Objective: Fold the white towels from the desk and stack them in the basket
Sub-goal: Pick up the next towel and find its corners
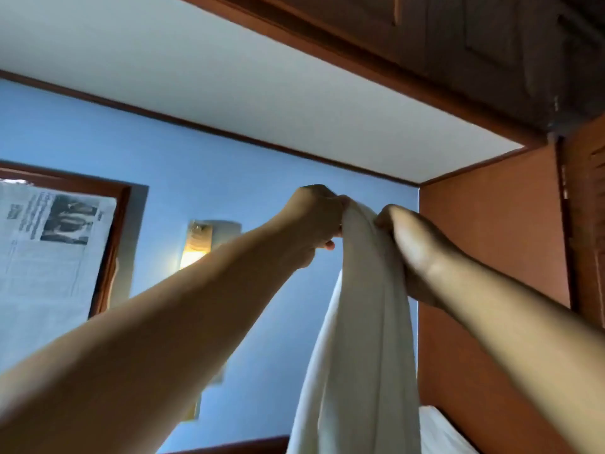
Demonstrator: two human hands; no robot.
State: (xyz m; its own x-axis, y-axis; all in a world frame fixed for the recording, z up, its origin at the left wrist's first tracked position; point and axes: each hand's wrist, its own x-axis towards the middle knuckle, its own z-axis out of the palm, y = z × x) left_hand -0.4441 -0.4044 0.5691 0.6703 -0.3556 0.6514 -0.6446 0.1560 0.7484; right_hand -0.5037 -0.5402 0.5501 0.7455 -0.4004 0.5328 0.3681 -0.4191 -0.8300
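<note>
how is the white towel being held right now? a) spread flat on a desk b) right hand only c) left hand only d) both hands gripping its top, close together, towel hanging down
d: the left hand and right hand both grip the top of the white towel, which hangs down between the arms.

Dim room, warm glow from a wall lamp point(195, 249) on the blue wall point(229, 178), cabinet point(491, 44) in deep shadow, right hand point(415, 247) smeared by motion, overall soft focus, lines bowed at the edges.
</note>
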